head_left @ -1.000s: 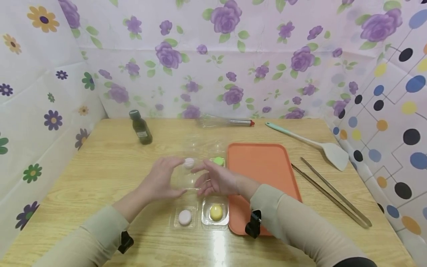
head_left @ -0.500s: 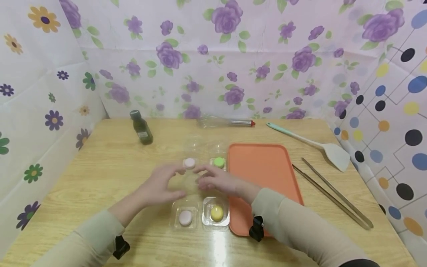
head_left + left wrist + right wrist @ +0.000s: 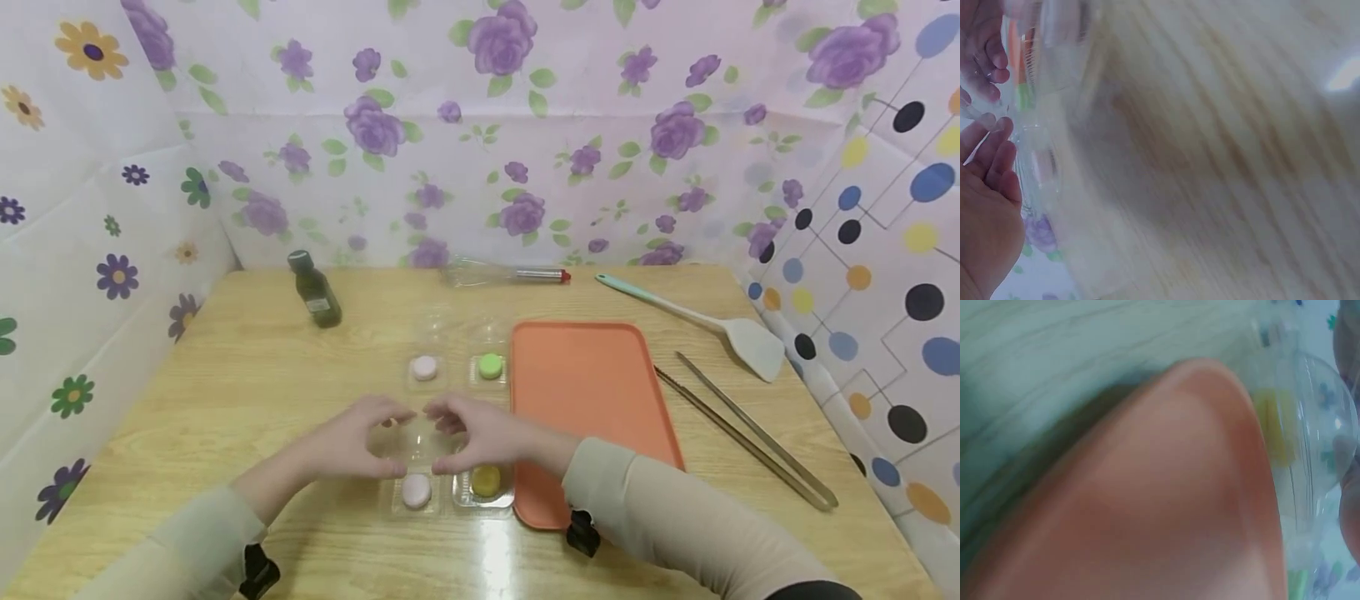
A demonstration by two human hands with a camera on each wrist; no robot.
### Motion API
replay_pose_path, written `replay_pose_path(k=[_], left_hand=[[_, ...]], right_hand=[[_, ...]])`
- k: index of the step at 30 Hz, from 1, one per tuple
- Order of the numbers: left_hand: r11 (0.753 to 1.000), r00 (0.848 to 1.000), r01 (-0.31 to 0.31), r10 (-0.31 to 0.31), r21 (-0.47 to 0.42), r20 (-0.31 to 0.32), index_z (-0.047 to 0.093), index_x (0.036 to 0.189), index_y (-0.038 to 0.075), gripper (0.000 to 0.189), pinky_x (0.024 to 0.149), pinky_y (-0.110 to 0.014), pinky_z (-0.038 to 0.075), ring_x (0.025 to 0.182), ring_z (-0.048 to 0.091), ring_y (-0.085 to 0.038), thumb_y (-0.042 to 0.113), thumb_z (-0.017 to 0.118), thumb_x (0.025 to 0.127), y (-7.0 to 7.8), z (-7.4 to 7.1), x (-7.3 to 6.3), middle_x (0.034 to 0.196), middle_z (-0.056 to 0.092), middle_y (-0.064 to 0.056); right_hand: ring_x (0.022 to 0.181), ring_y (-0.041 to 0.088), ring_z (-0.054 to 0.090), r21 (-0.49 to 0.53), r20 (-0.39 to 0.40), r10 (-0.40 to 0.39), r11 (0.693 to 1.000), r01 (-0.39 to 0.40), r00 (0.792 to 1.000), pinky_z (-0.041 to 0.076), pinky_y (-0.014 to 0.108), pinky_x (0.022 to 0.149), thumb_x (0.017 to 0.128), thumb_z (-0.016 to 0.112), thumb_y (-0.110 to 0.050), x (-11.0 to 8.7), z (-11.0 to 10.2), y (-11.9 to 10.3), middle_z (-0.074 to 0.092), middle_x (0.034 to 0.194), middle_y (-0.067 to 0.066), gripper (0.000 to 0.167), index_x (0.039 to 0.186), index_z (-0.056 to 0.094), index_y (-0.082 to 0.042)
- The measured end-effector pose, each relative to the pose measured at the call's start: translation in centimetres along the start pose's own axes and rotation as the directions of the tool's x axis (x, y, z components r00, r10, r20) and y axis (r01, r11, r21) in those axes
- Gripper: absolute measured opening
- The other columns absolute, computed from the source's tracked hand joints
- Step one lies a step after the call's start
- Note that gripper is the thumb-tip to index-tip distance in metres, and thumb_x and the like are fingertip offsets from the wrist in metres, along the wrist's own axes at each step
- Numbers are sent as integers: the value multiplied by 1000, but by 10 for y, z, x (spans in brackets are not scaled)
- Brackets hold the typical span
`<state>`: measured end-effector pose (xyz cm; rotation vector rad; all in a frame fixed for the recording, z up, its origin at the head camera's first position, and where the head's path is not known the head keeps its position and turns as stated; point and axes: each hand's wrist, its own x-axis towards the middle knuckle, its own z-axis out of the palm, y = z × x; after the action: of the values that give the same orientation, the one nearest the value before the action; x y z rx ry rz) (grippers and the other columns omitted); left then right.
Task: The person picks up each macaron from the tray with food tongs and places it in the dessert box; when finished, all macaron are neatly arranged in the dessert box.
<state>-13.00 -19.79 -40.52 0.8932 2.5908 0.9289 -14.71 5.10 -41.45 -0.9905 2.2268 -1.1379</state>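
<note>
In the head view, my left hand (image 3: 348,437) and right hand (image 3: 487,433) face each other with curved fingers at a clear plastic lid (image 3: 418,442). They hold it from both sides behind a pink macaron (image 3: 416,492) in the front-left clear box. A yellow macaron (image 3: 486,481) sits in the box beside it, partly under my right hand. The right wrist view has a clear dome (image 3: 1329,425) between finger and thumb. Farther back, a pink macaron (image 3: 423,367) and a green macaron (image 3: 491,366) sit in clear boxes with lids laid back.
An orange tray (image 3: 585,375) lies under my right forearm. To its right are metal tongs (image 3: 750,433) and a white spatula (image 3: 753,346). A whisk (image 3: 510,273) lies along the back edge, and a dark bottle (image 3: 315,292) is at the back left.
Both hands have come toward me from behind the front boxes, bringing the clear lid nearer the front pink macaron. The back macarons are now uncovered by my hands.
</note>
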Motion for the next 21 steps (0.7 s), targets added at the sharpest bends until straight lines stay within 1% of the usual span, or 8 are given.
replay_pose_path(k=[3, 5, 7, 10, 13, 15, 19, 21], left_hand=[[996, 999, -32, 32, 88, -1, 54, 127, 10, 75, 91, -49, 40, 110, 45, -23, 46, 79, 66, -1, 5, -6, 122, 53, -2], [989, 999, -49, 49, 140, 3, 54, 127, 12, 79, 92, -49, 38, 111, 43, -21, 47, 81, 62, -1, 9, -10, 121, 52, 2], [982, 998, -56, 54, 180, 16, 52, 129, 14, 84, 94, -49, 36, 112, 41, -20, 49, 82, 59, -1, 13, -14, 121, 51, 6], [974, 998, -65, 58, 217, 37, 49, 132, 16, 92, 94, -48, 35, 112, 39, -17, 54, 82, 55, -2, 19, -19, 122, 48, 8], [959, 996, -81, 68, 272, 55, 46, 134, 15, 97, 96, -47, 33, 114, 39, -17, 59, 80, 55, -5, 24, -23, 123, 47, 7], [948, 995, -91, 76, 306, 60, 47, 134, 14, 96, 97, -46, 33, 114, 39, -17, 59, 80, 56, -6, 27, -24, 122, 47, 6], [936, 995, -97, 85, 338, 51, 50, 131, 12, 91, 97, -47, 33, 111, 41, -18, 56, 80, 58, -7, 29, -25, 119, 48, 4], [939, 996, -89, 79, 333, 43, 50, 130, 12, 90, 97, -48, 34, 111, 42, -19, 56, 80, 58, -6, 28, -26, 119, 49, 3]], right_hand=[[110, 13, 50, -181, 19, -25, 983, 28, 1000, 43, 23, 90, 73, 77, -42, -2, 8, -5, 47, 129, 4, 80, 137, 40, -9], [111, 14, 48, -311, 20, -45, 949, 49, 999, 43, 26, 91, 72, 77, -44, -4, 14, -9, 47, 128, 4, 80, 135, 42, -11], [112, 16, 46, -435, 22, -56, 898, 60, 998, 41, 31, 93, 71, 76, -48, -6, 19, -14, 47, 127, 3, 80, 135, 43, -13], [115, 17, 45, -610, 34, -66, 789, 73, 997, 36, 37, 97, 70, 73, -57, -7, 25, -20, 48, 126, 1, 81, 133, 45, -15], [115, 15, 45, -704, 50, -69, 705, 84, 996, 33, 39, 96, 68, 70, -64, -6, 30, -20, 50, 124, -2, 83, 133, 46, -19], [113, 15, 45, -743, 52, -66, 664, 82, 996, 32, 39, 95, 66, 69, -67, -6, 32, -20, 52, 121, -3, 83, 132, 47, -21], [110, 16, 46, -783, 55, -70, 616, 87, 996, 33, 40, 94, 65, 68, -69, -4, 35, -21, 54, 117, -3, 85, 133, 45, -24], [109, 16, 47, -791, 57, -72, 605, 89, 996, 34, 40, 94, 65, 68, -68, -4, 35, -22, 54, 116, -3, 85, 134, 44, -24]])
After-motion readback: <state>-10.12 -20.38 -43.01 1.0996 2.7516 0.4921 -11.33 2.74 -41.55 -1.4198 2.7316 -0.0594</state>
